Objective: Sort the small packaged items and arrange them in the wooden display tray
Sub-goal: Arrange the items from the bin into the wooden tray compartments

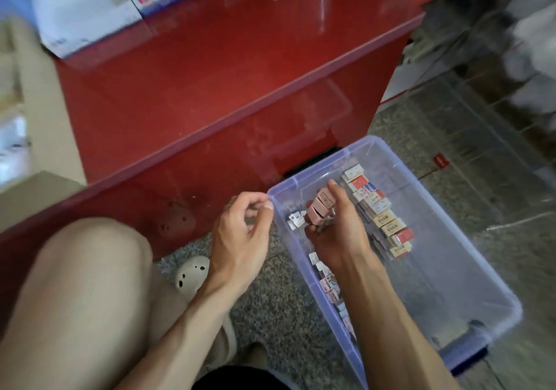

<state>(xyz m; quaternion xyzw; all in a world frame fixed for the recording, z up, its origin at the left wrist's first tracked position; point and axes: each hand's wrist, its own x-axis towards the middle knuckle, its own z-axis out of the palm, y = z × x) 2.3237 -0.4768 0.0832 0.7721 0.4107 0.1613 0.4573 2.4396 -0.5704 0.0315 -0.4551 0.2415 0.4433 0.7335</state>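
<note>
Right hand [337,233] grips pink pkts [320,207] in clear bin [469,239].

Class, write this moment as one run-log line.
right hand: grips pink packets | left hand: holds nothing, beside bin rim | clear plastic bin: on floor | wooden tray: unseen

A stack of packets [320,209] sits in the right grip [334,227], inside the bin [469,269]; a packet row [379,212] lies just right, loose packets [296,220] left
</note>
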